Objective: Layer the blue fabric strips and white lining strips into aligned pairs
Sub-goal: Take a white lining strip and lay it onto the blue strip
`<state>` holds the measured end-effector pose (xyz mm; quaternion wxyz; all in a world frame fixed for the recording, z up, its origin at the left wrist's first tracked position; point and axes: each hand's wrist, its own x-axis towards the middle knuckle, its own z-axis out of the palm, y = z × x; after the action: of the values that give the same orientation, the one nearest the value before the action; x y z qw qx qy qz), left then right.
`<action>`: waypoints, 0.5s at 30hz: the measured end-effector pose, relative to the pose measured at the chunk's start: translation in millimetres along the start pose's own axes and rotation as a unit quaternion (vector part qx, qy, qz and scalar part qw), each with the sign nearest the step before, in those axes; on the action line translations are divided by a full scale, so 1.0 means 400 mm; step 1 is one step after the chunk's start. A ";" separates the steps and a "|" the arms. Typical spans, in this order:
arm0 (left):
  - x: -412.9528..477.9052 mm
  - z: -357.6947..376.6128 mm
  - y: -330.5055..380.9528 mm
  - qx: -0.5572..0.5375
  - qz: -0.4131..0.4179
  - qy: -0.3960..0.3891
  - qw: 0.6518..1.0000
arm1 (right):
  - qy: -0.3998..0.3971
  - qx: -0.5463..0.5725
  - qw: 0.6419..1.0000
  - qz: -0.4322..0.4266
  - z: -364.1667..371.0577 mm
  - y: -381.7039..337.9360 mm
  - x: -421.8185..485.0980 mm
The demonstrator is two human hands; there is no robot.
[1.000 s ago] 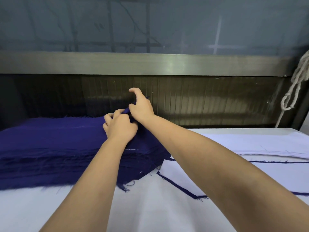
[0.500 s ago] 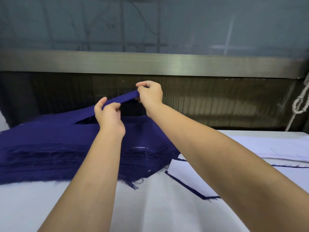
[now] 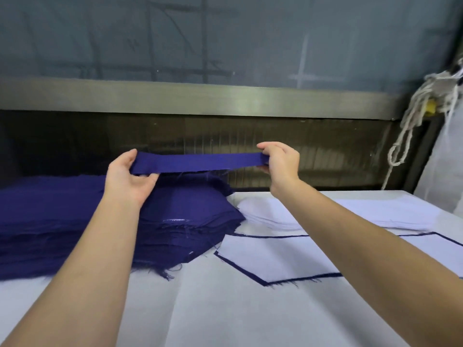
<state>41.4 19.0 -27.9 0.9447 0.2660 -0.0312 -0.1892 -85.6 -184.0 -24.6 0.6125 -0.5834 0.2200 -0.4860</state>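
Note:
A blue fabric strip (image 3: 198,162) stretches level in the air between my hands, above the back of the table. My left hand (image 3: 127,177) holds its left end with thumb on top and fingers beneath. My right hand (image 3: 281,164) pinches its right end. Below lies a thick stack of blue strips (image 3: 75,221) with frayed edges, on the left of the table. A stack of white lining strips (image 3: 350,211) lies at the back right. In front of that stack, white lining pieces lie on blue ones as layered pairs (image 3: 288,256), blue edges showing around them.
The work table (image 3: 225,316) is covered in white cloth. A metal rail (image 3: 200,98) and a dark ribbed panel run along the far side. A white rope (image 3: 411,121) hangs at the right, next to a white bag.
Both hands lifted one blue strip off the stack and drew apart, my right hand moving right, so the strip now hangs taut between them.

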 end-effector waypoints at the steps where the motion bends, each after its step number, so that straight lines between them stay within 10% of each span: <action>1: -0.002 0.010 -0.011 0.014 -0.008 -0.002 1.000 | 0.013 0.004 1.000 0.006 -0.043 0.000 0.003; 15: -0.123 0.050 -0.182 0.226 0.004 0.029 0.974 | 0.078 -0.091 0.993 0.022 -0.531 0.007 -0.004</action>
<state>-32.1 -29.8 -46.2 0.8613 0.4780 -0.0469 -0.1656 -263.2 -289.2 -74.9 0.5485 -0.5921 0.3234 -0.4940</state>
